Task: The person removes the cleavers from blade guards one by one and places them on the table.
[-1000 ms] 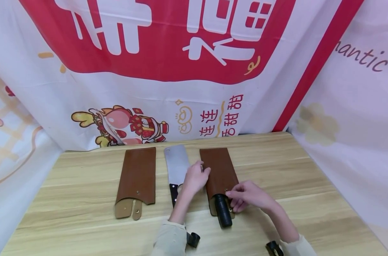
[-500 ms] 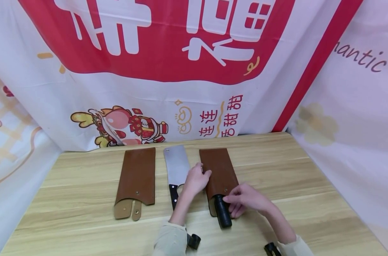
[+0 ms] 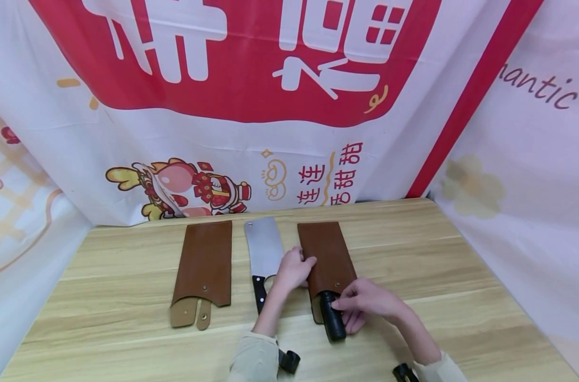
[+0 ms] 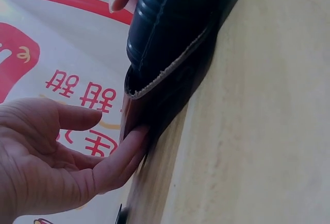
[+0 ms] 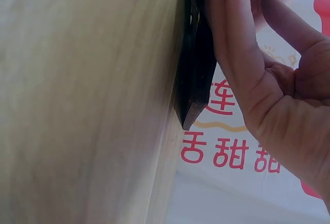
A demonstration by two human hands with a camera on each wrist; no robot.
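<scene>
Handle (image 3: 333,326) juts from the brown sheath (image 3: 325,249); right of it, wood runs wide to the edge of the table (image 3: 413,249). The left hand (image 3: 291,269), thumb and fingers apart, touches the sheath's left edge; the right hand (image 3: 364,301) rests its thumb on the handle, but whether it grips, I can't tell.

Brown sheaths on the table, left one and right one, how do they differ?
The right sheath has a black handle sticking out; the left sheath shows none. The left hand touches the right sheath, while no hand touches the left sheath. Both are brown, with a stud near the open end.
</scene>
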